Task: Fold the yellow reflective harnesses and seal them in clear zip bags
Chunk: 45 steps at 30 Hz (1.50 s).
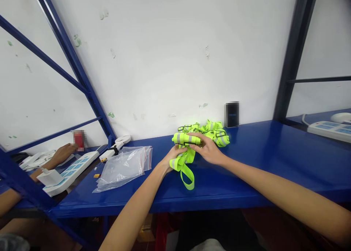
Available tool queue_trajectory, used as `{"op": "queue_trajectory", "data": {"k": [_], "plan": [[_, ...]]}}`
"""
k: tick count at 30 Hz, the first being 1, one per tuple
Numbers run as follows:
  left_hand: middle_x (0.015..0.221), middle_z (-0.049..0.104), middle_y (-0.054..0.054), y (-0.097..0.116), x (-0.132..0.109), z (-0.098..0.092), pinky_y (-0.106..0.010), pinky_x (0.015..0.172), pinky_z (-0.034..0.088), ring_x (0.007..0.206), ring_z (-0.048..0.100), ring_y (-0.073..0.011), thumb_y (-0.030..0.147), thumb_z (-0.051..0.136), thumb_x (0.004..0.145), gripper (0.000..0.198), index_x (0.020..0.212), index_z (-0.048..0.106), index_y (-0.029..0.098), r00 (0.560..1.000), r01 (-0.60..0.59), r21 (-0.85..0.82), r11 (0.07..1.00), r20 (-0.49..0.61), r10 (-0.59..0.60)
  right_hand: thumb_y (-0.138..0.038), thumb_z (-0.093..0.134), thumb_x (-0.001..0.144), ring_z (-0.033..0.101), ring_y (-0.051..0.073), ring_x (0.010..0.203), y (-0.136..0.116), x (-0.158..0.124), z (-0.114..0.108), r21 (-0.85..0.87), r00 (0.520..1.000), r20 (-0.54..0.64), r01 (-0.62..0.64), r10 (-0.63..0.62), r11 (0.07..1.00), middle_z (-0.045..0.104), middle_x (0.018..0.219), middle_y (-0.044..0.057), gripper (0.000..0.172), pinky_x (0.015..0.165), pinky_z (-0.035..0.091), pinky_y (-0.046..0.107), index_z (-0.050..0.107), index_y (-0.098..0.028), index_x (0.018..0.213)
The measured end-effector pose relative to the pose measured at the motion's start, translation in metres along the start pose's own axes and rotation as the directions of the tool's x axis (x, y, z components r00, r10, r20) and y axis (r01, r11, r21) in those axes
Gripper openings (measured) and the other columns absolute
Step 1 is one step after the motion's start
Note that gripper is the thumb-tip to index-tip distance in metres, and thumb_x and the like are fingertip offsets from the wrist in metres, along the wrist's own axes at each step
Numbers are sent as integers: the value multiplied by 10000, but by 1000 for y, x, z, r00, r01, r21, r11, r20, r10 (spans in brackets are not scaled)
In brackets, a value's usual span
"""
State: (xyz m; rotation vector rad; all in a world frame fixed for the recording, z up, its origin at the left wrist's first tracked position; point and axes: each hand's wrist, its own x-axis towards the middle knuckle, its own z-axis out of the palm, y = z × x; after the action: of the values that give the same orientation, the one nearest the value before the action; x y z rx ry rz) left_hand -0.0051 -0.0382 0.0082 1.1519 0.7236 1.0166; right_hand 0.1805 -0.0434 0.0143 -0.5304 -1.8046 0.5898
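A neon-yellow reflective strap (182, 138) with grey bands and black buckles is rolled into a bundle between my two hands. My left hand (173, 156) grips it from below on the left, its fingers partly hidden by the webbing. From the right, my right hand (208, 148) closes on the roll, thumb in front and fingers over the top. A loose end of the strap hangs in a loop (188, 178) over the blue table. Just behind my hands lie more neon-yellow reflective straps (220, 136), bundled in a pile.
Clear zip bags (124, 167) lie left on the blue table (255, 148), near a small white fan (123, 139). A dark box (232, 114) stands by the wall. Beyond the blue frame are a power strip (72, 172) and another person's hand (64, 153) at a red item.
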Motion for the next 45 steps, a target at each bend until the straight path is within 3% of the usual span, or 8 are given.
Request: {"op": "queue_trajectory", "data": {"k": [5,13,22,28,31,34,39,45], "plan": [[813,696,-105,-3,0,-2,-268,566,465,585,623,-149,373,771,736,455,1067,627,97,992,67,122,990,102,-80,-165,579,854,536,246,1213,1,1,-2,-131,990,-14,138,-141,982,596,1277,64,368,1040,416,468,648,-289,1193],[942,708,-102,-6,1,4,-282,739,481,807,653,-187,308,846,642,479,1043,678,108,993,-119,147,982,13,118,23,457,755,525,259,1223,6,1,-6,-318,969,14,238,-247,917,543,1318,73,615,1030,435,505,622,-313,1243],[666,623,-4,-6,-3,5,-215,517,379,533,518,-90,365,848,612,501,1009,669,118,995,-103,77,992,-10,104,15,460,818,375,280,1363,20,6,-18,-451,900,230,436,-371,779,449,1413,66,584,1090,365,568,624,-354,1240],[539,548,16,-7,2,0,-211,452,314,442,445,-71,529,765,684,496,926,671,106,987,-154,128,980,-34,160,-270,633,848,209,352,1445,2,-4,-16,-311,984,96,175,-153,934,134,1594,52,558,1136,272,573,498,-333,1386],[629,615,1,-6,-1,0,-207,506,372,498,500,-78,469,797,674,501,1008,661,120,985,-170,151,974,38,166,-396,651,846,379,329,1370,2,0,-19,-109,995,47,-87,93,990,305,1545,109,774,1070,388,531,265,-313,1512],[784,678,-40,-7,-3,1,-206,568,428,600,573,-99,394,820,668,469,1012,655,123,986,-166,164,972,63,157,-406,675,823,595,300,1154,1,7,-22,-4,968,142,-210,208,978,587,1318,109,724,964,493,469,380,-250,1466],[948,704,-96,-10,4,4,-245,639,496,693,662,-149,316,818,671,543,1123,580,136,994,-84,71,994,-71,89,-238,647,825,564,285,1205,-2,5,-17,-268,999,26,45,-39,962,602,1306,85,549,1039,427,474,516,-253,1358],[1037,687,-85,-1,0,10,-291,624,540,694,701,-186,207,694,701,661,1302,420,225,990,-122,-53,991,-81,117,-66,487,842,384,252,1386,6,-1,-9,-369,966,139,254,-217,894,391,1515,76,584,1119,353,489,453,-272,1386]]}}
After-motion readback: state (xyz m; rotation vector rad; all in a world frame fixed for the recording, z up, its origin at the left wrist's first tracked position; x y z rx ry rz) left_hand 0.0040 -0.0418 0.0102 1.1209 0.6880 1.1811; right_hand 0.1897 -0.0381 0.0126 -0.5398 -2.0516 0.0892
